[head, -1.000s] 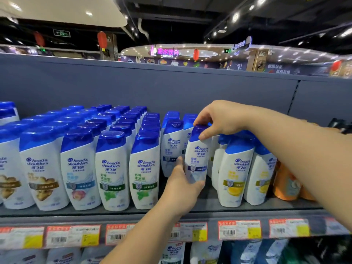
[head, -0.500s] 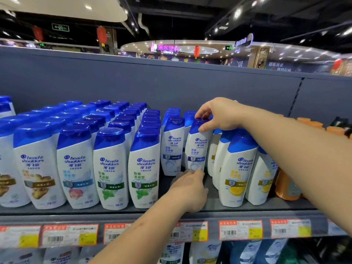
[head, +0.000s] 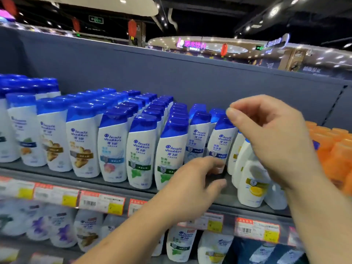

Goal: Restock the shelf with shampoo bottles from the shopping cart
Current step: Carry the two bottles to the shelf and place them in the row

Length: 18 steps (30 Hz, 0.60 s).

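White shampoo bottles with blue caps stand in rows on the grey shelf [head: 114, 184]. One blue-labelled shampoo bottle [head: 221, 141] stands upright in the front gap of its row. My right hand [head: 270, 138] hovers just right of its cap, fingers loosely curled and apart, holding nothing. My left hand [head: 192, 185] is low in front of that bottle's base, fingers spread, apart from it. The shopping cart is out of view.
Yellow-labelled bottles [head: 253, 180] stand right of the gap, partly behind my right hand. Orange bottles [head: 335, 149] fill the far right. Price tags [head: 101, 202] line the shelf edge. More bottles [head: 181, 242] sit on the shelf below. A grey back panel [head: 190, 80] rises behind.
Both hands have let go of the blue-labelled bottle and drawn back toward me; the bottle now stands alone on the shelf. The view has shifted to the left.
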Each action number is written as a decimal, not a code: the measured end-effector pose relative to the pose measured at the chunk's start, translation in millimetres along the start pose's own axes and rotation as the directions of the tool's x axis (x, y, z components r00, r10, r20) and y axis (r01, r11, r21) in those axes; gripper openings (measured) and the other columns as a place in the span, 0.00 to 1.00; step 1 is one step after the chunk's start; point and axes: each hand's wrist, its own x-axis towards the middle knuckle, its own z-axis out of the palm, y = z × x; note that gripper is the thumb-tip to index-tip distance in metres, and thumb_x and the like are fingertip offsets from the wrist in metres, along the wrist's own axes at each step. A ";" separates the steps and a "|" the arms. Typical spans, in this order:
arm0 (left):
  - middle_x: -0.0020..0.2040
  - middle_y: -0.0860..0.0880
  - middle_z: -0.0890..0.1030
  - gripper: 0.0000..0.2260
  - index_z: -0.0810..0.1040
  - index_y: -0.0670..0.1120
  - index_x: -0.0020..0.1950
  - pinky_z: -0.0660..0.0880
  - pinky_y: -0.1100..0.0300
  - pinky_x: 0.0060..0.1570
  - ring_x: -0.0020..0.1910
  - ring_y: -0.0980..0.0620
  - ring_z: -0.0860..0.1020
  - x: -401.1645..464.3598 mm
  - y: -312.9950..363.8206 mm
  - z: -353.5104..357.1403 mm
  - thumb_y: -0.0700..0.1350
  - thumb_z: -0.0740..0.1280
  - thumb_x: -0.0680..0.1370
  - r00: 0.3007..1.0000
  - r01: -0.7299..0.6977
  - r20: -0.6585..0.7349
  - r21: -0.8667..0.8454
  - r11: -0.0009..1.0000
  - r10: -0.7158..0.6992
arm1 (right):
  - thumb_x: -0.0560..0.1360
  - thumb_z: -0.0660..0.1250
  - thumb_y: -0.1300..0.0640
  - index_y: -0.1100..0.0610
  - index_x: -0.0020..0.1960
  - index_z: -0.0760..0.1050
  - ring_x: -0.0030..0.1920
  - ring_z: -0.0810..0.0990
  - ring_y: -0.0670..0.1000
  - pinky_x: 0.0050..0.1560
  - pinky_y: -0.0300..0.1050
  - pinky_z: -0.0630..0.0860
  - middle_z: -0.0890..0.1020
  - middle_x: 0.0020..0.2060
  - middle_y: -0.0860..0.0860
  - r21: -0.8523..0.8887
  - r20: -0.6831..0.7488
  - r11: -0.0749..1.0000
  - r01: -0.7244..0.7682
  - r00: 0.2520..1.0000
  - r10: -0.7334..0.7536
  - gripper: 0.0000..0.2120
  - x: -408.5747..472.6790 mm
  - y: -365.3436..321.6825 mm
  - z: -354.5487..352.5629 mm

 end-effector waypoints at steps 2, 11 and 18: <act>0.54 0.58 0.83 0.11 0.78 0.57 0.59 0.76 0.66 0.57 0.55 0.63 0.79 -49.2 -7.3 -26.0 0.48 0.69 0.78 0.986 0.044 -0.150 -0.167 0.985 -0.070 | 0.70 0.72 0.55 0.48 0.37 0.80 0.32 0.78 0.39 0.35 0.28 0.74 0.83 0.32 0.42 0.242 0.058 0.965 -0.102 0.994 0.090 0.05 -47.6 -1.0 32.8; 0.51 0.47 0.85 0.04 0.80 0.55 0.50 0.79 0.43 0.53 0.44 0.50 0.81 -298.4 -132.0 -121.9 0.46 0.68 0.79 0.340 0.406 -0.534 -0.660 0.633 -0.774 | 0.78 0.64 0.52 0.55 0.47 0.78 0.36 0.75 0.49 0.39 0.45 0.73 0.80 0.37 0.50 0.059 0.833 0.644 -0.763 0.393 0.389 0.07 -206.0 -41.3 275.0; 0.56 0.46 0.81 0.02 0.77 0.51 0.50 0.73 0.53 0.47 0.46 0.50 0.79 -471.0 -219.1 -234.1 0.46 0.64 0.81 -0.114 0.265 -0.475 -0.861 0.434 -0.873 | 0.79 0.61 0.52 0.54 0.44 0.75 0.32 0.71 0.47 0.30 0.40 0.65 0.76 0.36 0.50 -0.022 0.935 0.551 -0.834 0.177 0.306 0.09 -298.7 -145.7 499.5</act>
